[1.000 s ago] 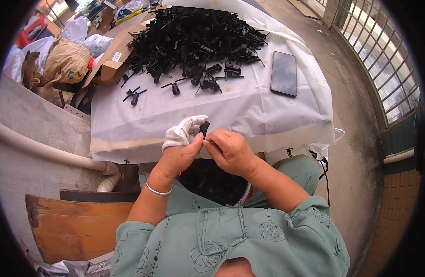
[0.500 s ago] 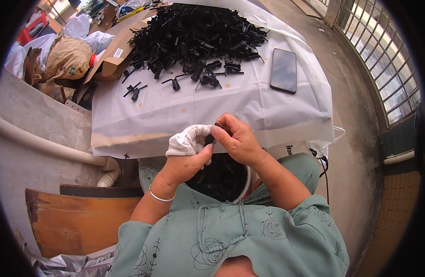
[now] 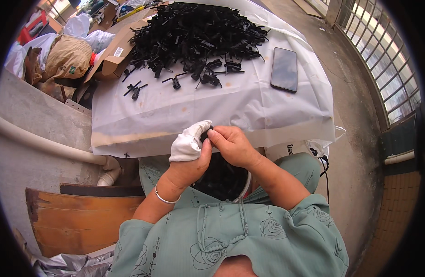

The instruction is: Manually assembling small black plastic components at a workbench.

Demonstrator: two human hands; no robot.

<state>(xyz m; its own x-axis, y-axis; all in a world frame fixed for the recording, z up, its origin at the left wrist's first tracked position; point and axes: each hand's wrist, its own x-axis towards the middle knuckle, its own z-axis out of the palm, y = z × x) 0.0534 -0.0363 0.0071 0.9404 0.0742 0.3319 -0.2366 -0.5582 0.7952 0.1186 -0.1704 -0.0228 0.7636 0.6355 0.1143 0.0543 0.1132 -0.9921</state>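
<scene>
My left hand [image 3: 197, 159], its fingers wrapped in a white cloth glove [image 3: 185, 144], is closed around a small black plastic piece [image 3: 204, 134]. Only a bit of that piece shows, so its exact kind is hidden. Against it presses my right hand [image 3: 234, 145], thumb and fingers pinched together. Below both hands, between my knees, a bucket with a pale rim [image 3: 247, 184] holds more black pieces. Ahead on the table lies a large heap of black plastic parts [image 3: 198, 39] with thin strips sticking out. A few loose parts [image 3: 176, 82] sit at its near edge.
White sheeting [image 3: 249, 104] covers the table. A dark phone [image 3: 284, 69] lies on its right side. Cardboard [image 3: 114, 55] and bags [image 3: 68, 56] crowd the far left. A pipe [image 3: 51, 143] runs along the left wall; a barred railing [image 3: 383, 51] stands at right.
Both hands have drawn slightly differently around the piece: the gloved fingers have tipped up and right, and the right hand has dropped a little. The black piece is now more covered.
</scene>
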